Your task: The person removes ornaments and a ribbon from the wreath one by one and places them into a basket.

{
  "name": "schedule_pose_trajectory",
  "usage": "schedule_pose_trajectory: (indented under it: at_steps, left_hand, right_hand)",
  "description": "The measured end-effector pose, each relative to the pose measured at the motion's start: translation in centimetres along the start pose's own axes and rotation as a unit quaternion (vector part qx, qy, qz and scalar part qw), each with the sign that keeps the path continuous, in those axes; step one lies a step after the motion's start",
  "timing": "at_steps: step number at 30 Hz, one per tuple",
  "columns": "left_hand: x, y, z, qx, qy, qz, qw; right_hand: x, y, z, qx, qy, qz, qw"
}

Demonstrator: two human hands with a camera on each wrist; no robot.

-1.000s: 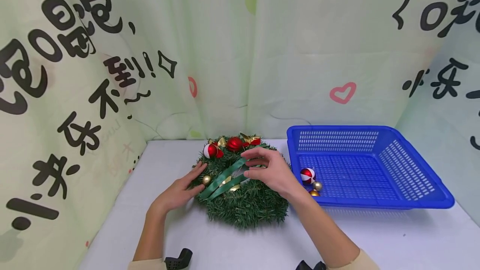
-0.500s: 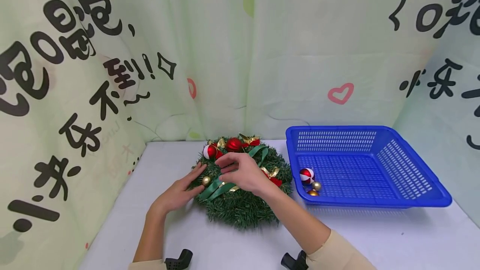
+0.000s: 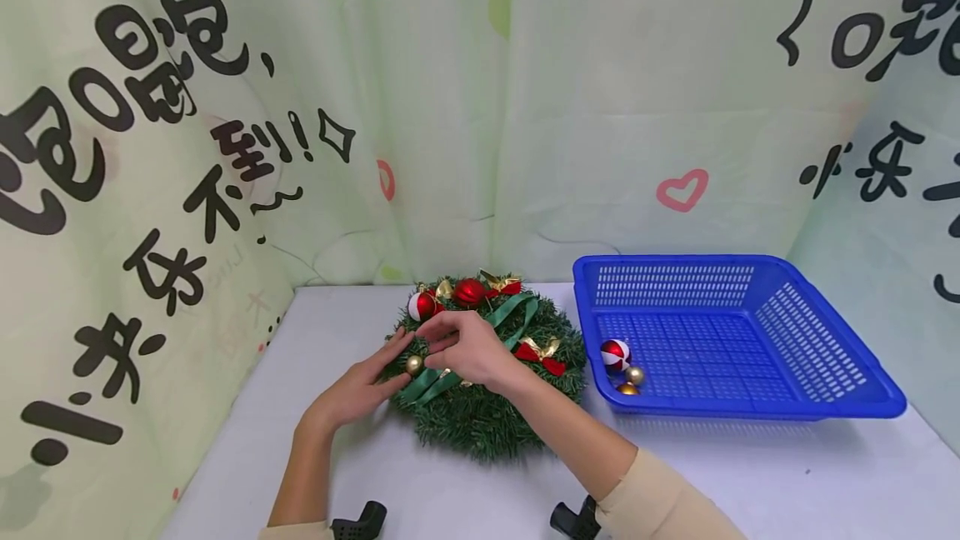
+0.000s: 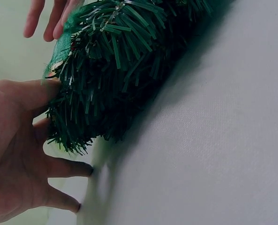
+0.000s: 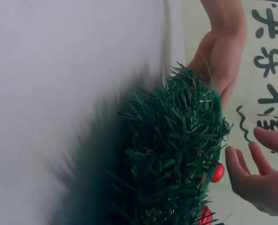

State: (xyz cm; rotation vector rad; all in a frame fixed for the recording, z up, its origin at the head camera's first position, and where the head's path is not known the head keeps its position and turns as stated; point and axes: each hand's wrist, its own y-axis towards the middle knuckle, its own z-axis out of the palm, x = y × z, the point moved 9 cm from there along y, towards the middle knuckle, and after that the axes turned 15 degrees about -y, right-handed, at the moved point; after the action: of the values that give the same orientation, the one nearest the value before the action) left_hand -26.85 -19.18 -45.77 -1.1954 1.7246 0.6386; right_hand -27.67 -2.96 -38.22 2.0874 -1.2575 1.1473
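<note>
A round green Christmas wreath (image 3: 483,432) lies on the table. My left hand (image 3: 360,394) rests on its left edge, fingers spread and nearly straight, beside a small gold ball (image 3: 414,364). Just over the wreath's left part hovers my right hand (image 3: 468,348), loosely bent, with nothing visible between thumb and fingers in the right wrist view. A green ribbon (image 3: 431,387) runs across the wreath, partly hidden under that hand. Red balls (image 3: 469,292), a red-and-white ball (image 3: 422,306) and red-and-gold bows (image 3: 542,354) decorate the back and right side.
To the right stands a blue plastic basket (image 3: 750,408). In its near left corner lie a red-and-white ball (image 3: 616,354) and two gold balls (image 3: 635,375). A printed curtain (image 3: 585,107) hangs behind and beside the white table (image 3: 300,332).
My right hand has moved left across the wreath, from its centre right toward the left edge, uncovering the right-hand bow and the upper ribbon. The left hand has stayed in place.
</note>
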Motion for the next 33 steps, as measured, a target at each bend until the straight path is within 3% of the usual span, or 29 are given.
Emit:
schedule_pose_trajectory:
  at_steps: [10,33]
  left_hand:
    - [0.3,-0.2,0.2,0.002,-0.002,-0.004,1.0000]
    - [0.1,-0.3,-0.2,0.000,-0.006,0.003,1.0000]
  right_hand:
    - [-1.4,1.2,1.1,0.005,-0.019,0.029,0.9994]
    - [-1.7,2.2,1.3,-0.004,-0.067,0.032,0.9972]
